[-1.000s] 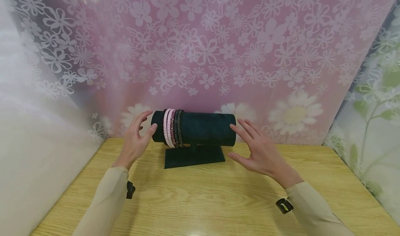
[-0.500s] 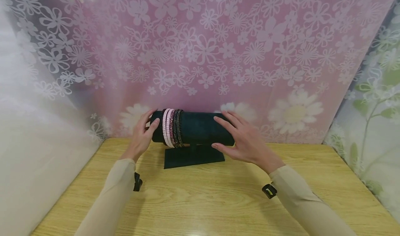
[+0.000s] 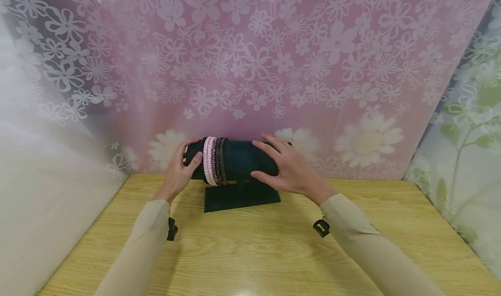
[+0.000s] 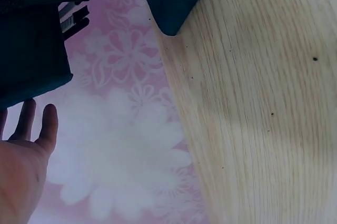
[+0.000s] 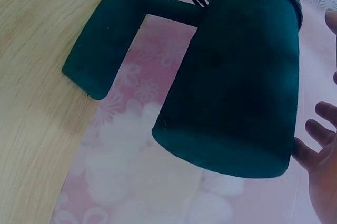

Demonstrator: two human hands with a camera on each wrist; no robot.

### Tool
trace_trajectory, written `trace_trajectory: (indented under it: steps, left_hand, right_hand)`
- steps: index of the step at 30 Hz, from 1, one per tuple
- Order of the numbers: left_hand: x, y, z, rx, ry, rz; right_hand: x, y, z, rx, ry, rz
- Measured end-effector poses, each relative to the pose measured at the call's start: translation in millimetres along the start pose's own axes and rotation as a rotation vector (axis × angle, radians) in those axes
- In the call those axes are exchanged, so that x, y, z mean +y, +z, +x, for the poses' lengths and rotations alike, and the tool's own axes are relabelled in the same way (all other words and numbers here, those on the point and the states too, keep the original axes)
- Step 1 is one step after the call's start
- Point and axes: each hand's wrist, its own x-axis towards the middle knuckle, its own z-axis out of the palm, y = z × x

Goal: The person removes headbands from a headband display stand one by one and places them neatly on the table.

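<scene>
1 downward, 2 close views share the stand (image 3: 242,160).

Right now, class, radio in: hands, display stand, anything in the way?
Left hand by the headbands, right hand over the opposite end. Display stand upright on the table, headbands bunched left. Nothing seen blocking either hand.

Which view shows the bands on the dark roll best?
The head view: the bands sit side by side on the dark roll, pink and dark ones distinct. The left wrist view crops them at its top-left corner; the right wrist view shows only part, at its top edge.
</scene>
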Motion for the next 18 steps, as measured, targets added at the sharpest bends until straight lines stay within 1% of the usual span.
trace_trajectory:
  steps: [4,8,10,12,15,18]
  left_hand:
    - [4.2,1.2,-3.8,0.007,0.016,0.017]
    - [3.8,3.9,-6.6,0.02,0.025,0.017]
    - [1.7,5.7,-7.3,0.03,0.027,-0.014]
    - [-1.1,7.6,-7.4,0.055,0.036,-0.046]
    - [-3.8,10.5,-7.3,0.098,0.051,-0.063]
    - [-4.9,13.1,-5.5,0.128,0.049,-0.026]
  right_hand:
    - [1,4,4.9,-0.025,0.021,-0.002]
    - [1,6,10.4,-0.032,0.031,-0.032]
    - [0,6,15.3,-0.049,0.039,-0.042]
    - [-2,7,22.0,-0.074,0.044,-0.04]
    - [-5,10,32.7,-0.106,0.043,-0.034]
    - [-7,14,42.3,-0.124,0.041,-0.023]
